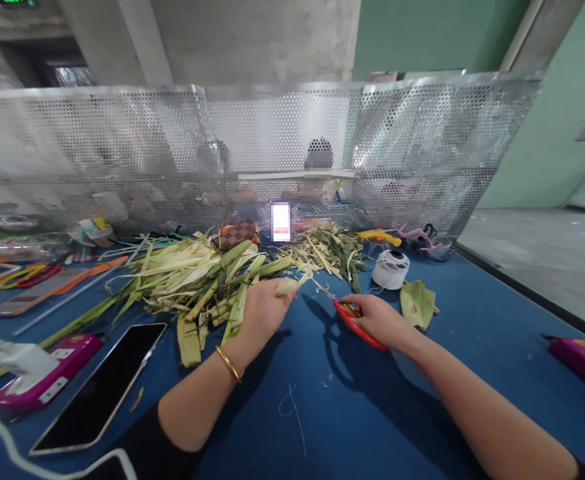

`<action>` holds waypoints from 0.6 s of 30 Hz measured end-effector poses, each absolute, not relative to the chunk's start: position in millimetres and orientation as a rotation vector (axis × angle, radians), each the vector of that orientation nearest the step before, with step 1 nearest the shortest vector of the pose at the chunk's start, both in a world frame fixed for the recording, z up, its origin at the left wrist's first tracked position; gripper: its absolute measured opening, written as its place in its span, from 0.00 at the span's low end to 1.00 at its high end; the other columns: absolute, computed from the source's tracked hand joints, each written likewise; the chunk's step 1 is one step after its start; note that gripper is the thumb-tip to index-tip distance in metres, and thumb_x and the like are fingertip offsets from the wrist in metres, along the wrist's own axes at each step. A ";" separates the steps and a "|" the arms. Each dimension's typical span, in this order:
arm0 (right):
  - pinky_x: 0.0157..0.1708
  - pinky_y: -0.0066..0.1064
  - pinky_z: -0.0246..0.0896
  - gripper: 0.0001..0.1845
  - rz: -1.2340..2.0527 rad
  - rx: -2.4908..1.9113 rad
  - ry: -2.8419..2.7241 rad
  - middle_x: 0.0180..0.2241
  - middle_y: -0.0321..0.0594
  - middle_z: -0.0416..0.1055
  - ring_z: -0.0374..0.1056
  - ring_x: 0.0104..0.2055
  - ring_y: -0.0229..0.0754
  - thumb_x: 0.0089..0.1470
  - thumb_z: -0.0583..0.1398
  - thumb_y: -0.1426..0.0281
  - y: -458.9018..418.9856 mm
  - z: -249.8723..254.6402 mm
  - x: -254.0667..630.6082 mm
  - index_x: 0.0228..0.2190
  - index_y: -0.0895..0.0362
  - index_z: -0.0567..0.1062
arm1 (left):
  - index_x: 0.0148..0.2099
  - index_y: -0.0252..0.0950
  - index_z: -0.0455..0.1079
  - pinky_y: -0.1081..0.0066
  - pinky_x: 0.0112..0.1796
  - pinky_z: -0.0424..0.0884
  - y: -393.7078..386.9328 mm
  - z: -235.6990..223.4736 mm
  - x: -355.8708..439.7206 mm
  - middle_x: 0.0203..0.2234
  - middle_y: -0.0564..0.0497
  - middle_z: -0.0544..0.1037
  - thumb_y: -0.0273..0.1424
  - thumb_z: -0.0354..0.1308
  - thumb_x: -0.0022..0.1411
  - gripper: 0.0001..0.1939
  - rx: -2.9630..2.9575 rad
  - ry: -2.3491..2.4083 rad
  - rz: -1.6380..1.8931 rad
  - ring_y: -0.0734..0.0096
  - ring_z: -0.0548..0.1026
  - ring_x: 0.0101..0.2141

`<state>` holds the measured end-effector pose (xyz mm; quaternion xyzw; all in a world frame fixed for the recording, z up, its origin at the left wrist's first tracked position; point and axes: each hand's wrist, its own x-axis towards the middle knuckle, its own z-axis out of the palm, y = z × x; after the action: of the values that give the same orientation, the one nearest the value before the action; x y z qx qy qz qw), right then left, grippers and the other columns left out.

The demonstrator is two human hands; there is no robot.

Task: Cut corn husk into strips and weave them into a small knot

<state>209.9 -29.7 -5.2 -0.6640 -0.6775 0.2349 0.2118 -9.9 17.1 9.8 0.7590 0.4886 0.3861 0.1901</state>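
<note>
Working a blue tabletop (342,427) before a perforated screen (282,113), left hand (263,310) pinches pale husk (286,287); right hand (380,319) grips scissors (343,313) beside it.

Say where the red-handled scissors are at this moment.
In the head view, the red-handled scissors are just right of centre, held in the right hand, their blades pointing towards the pale husk piece in the left hand.

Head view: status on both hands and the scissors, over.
Left hand pinching pale husk piece. Right hand holding red-handled scissors, tips near that piece, contact unclear. Husk pile beside left hand.
</note>
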 end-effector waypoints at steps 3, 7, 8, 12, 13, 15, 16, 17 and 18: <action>0.31 0.31 0.63 0.25 1.073 -1.444 -1.609 0.32 0.38 0.74 0.73 0.33 0.44 0.43 0.60 0.71 -30.8 -6.7 205.1 0.46 0.57 0.69 | 0.22 0.37 0.72 0.70 0.32 0.67 22.8 10.9 -13.2 0.22 0.52 0.77 0.39 0.55 0.57 0.15 2.008 1.344 1.190 0.68 0.74 0.27; 0.31 0.31 0.63 0.25 1.186 -1.261 -1.494 0.29 0.34 0.69 0.68 0.27 0.38 0.40 0.64 0.65 -35.2 -4.0 195.3 0.43 0.57 0.69 | 0.22 0.37 0.73 0.70 0.33 0.68 28.7 14.7 -17.9 0.22 0.52 0.78 0.40 0.57 0.56 0.16 1.926 1.318 1.276 0.68 0.74 0.27; 0.30 0.31 0.62 0.26 1.152 -1.287 -1.503 0.26 0.32 0.67 0.65 0.26 0.37 0.40 0.65 0.64 -36.0 -2.7 193.8 0.42 0.57 0.69 | 0.23 0.37 0.73 0.70 0.33 0.69 29.4 16.1 -19.0 0.22 0.52 0.78 0.40 0.57 0.56 0.15 1.907 1.325 1.286 0.68 0.74 0.27; 0.28 0.29 0.58 0.27 1.062 -1.282 -1.556 0.23 0.29 0.60 0.58 0.26 0.36 0.40 0.66 0.56 -38.7 2.6 192.2 0.40 0.55 0.68 | 0.25 0.36 0.75 0.70 0.35 0.69 29.9 21.9 -22.2 0.25 0.50 0.79 0.38 0.57 0.57 0.14 1.849 1.365 1.316 0.67 0.75 0.29; 0.27 0.28 0.57 0.27 1.061 -1.257 -1.577 0.23 0.29 0.59 0.57 0.26 0.36 0.40 0.66 0.55 -39.5 3.3 192.2 0.40 0.55 0.68 | 0.26 0.35 0.75 0.70 0.35 0.69 29.7 22.8 -22.5 0.25 0.50 0.79 0.38 0.57 0.57 0.14 1.836 1.371 1.328 0.67 0.75 0.29; 0.26 0.27 0.54 0.28 1.062 -1.235 -1.616 0.23 0.28 0.56 0.55 0.25 0.35 0.40 0.66 0.54 -41.1 3.5 192.0 0.40 0.56 0.68 | 0.25 0.35 0.75 0.70 0.35 0.68 29.4 23.4 -22.2 0.25 0.50 0.79 0.38 0.57 0.57 0.14 1.826 1.380 1.332 0.67 0.75 0.29; 0.25 0.27 0.53 0.29 1.069 -1.235 -1.629 0.23 0.28 0.55 0.54 0.25 0.35 0.40 0.66 0.54 -41.8 2.8 191.6 0.41 0.56 0.68 | 0.25 0.35 0.75 0.70 0.34 0.68 29.3 22.9 -21.6 0.24 0.50 0.79 0.38 0.57 0.57 0.14 1.828 1.376 1.326 0.67 0.75 0.29; 0.25 0.27 0.53 0.28 1.073 -1.241 -1.636 0.23 0.28 0.55 0.53 0.25 0.35 0.41 0.66 0.54 -42.2 1.6 191.1 0.41 0.56 0.68 | 0.24 0.35 0.75 0.70 0.34 0.68 29.2 22.0 -20.8 0.24 0.50 0.79 0.38 0.58 0.56 0.14 1.831 1.365 1.315 0.67 0.75 0.29; 0.25 0.27 0.52 0.27 1.074 -1.253 -1.645 0.23 0.28 0.54 0.53 0.25 0.34 0.43 0.65 0.53 -42.5 0.1 190.4 0.40 0.56 0.68 | 0.23 0.36 0.74 0.70 0.34 0.68 29.0 20.7 -19.8 0.24 0.50 0.79 0.38 0.58 0.56 0.14 1.833 1.349 1.301 0.67 0.75 0.29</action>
<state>190.4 -42.5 0.1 -0.4940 -0.6487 0.4236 0.3946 -19.8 29.0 20.7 0.6758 0.4972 0.4796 0.2570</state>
